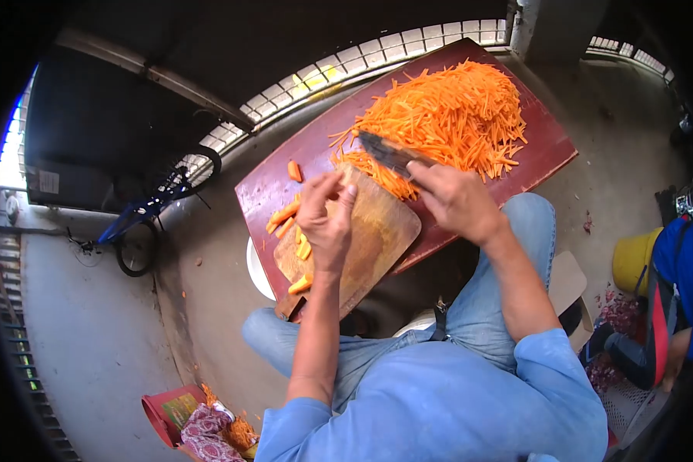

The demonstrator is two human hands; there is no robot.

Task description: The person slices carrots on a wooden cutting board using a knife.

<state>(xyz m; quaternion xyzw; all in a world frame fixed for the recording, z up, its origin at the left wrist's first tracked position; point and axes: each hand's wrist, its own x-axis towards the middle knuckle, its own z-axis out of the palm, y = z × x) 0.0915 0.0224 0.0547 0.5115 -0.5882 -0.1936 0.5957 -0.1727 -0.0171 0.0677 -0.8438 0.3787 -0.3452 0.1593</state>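
Observation:
My right hand (458,202) grips the handle of a dark-bladed knife (389,152), held over the far edge of a wooden cutting board (377,239). Above the board's left part is my left hand (326,215), its fingers bent and pressed together; what they hold, if anything, I cannot make out. Carrot pieces (302,248) lie on the board near my left hand, and one carrot chunk (294,170) is on the red table (547,158). Beyond the knife rises a large heap of shredded carrot (458,112).
A blue bicycle (142,212) stands at the left. Lower left is a red bucket (162,412) beside patterned cloth. At the right, a person in blue (681,262) sits near a yellow bucket (631,260) and a pale crate (627,412).

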